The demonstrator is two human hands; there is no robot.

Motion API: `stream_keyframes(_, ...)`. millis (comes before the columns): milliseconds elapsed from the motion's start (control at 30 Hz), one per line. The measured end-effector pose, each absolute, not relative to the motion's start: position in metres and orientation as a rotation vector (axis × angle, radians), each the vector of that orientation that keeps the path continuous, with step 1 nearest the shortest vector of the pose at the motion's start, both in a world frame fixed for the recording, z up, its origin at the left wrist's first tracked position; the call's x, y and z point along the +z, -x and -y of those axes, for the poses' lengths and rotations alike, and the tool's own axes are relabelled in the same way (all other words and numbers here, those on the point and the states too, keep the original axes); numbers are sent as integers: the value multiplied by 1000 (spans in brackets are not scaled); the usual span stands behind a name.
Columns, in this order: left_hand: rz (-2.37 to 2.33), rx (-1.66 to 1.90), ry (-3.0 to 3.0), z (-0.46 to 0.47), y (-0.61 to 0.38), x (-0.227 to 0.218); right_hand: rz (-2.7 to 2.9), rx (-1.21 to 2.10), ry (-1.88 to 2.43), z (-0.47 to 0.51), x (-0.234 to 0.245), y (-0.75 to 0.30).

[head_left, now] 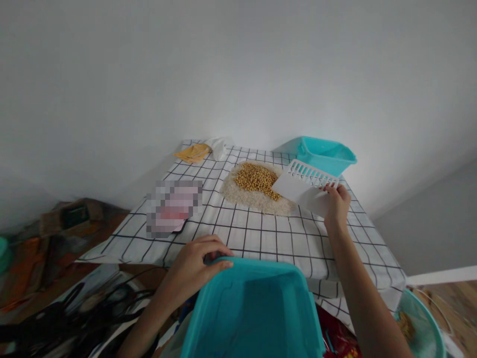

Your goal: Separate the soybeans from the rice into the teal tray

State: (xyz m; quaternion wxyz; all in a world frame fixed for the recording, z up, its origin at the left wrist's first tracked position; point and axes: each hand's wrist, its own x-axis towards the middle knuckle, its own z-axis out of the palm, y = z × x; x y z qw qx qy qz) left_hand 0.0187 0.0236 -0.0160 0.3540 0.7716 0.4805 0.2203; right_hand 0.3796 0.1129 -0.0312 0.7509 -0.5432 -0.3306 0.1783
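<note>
A bare grey-white wall stands behind a tabletop (261,238) spread with a white, black-checked cloth. In the middle of it lies a pile of rice (257,199) with yellow beans (255,179) heaped on top. The right hand (337,204) grips a white scoop (303,186) by its near right corner; the scoop's flat blade points left and down into the pile's right edge, its slotted back edge toward the far bin (324,154), so the grains lie just left of that hand, touching the blade. The left hand (196,266) is closed over the far left rim of a near bin (253,313), held below the tabletop's near edge, well apart from the pile. The right hand is much the nearer to the grains. A yellow packet (194,152) lies at the far left corner.
</note>
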Motion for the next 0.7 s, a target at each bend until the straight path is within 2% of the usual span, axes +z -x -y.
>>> stream_keyframes(700,-1244,571,-1983,-25,-18,-20,729,410,1170,-113,-31,-379)
